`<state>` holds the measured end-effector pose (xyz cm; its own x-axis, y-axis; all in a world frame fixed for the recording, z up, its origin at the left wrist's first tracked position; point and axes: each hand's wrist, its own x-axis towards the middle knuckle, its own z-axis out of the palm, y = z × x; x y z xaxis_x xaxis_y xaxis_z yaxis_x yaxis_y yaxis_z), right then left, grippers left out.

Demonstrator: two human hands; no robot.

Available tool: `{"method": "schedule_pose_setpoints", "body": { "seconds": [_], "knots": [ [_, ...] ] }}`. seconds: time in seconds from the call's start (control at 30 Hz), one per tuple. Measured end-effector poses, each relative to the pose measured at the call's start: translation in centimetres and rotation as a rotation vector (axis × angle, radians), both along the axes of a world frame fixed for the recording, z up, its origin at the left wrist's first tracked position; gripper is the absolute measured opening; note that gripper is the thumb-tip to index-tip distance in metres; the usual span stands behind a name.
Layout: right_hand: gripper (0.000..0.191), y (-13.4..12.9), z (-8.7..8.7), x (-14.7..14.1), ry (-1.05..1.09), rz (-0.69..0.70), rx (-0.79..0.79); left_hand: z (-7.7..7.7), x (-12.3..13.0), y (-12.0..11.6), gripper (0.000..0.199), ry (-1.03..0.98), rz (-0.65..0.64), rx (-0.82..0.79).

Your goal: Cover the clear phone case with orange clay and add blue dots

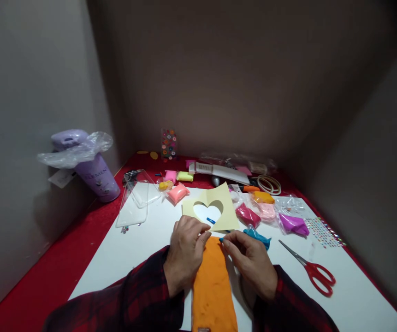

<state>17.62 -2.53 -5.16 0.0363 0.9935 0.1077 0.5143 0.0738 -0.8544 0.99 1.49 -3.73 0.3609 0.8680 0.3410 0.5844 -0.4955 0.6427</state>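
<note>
A long slab of orange clay (214, 286) lies in front of me, running to the bottom edge of the view. My left hand (186, 246) is at its far left corner, thumb and forefinger pressed together; whatever they may hold is hidden. Between the thumb and forefinger of my right hand (253, 263) is a small piece of blue clay (221, 240), at the slab's far right corner. Just beyond both hands is a creased pale yellow paper (232, 214) with a heart-shaped hole. Through the hole shows a thin blue object (211, 221).
Red-handled scissors (317, 274) lie to the right on the white board (132, 249). Bagged clay, including a blue packet (258, 238) and a purple one (293, 224), surrounds the paper. Clear phone cases (132, 210) are at left, near a lilac tumbler (99, 177).
</note>
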Motion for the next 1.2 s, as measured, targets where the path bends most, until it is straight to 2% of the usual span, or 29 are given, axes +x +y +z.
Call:
{"method": "schedule_pose_setpoints", "body": {
  "seconds": [0.2,0.57,0.8,0.97,1.2],
  "knots": [
    [0.018,0.6,0.2,0.0,-0.068,0.006,-0.055,-0.4,0.0,-0.2,0.014,0.013,-0.010,-0.003],
    [0.014,1.0,0.0,-0.1,-0.161,0.017,-0.056,-0.5,0.2,-0.5,0.014,0.022,-0.056,-0.013],
    [0.012,1.0,0.0,-0.1,-0.159,0.000,-0.034,-0.6,0.2,-0.5,0.015,0.047,-0.089,-0.001],
    [0.012,1.0,0.1,-0.2,-0.159,0.001,-0.023,-0.6,0.3,-0.8,0.018,0.158,-0.115,0.046],
    [0.016,0.9,0.2,0.1,-0.073,0.002,-0.041,-0.5,0.2,-1.0,0.016,0.199,-0.120,0.066]
  ]
}}
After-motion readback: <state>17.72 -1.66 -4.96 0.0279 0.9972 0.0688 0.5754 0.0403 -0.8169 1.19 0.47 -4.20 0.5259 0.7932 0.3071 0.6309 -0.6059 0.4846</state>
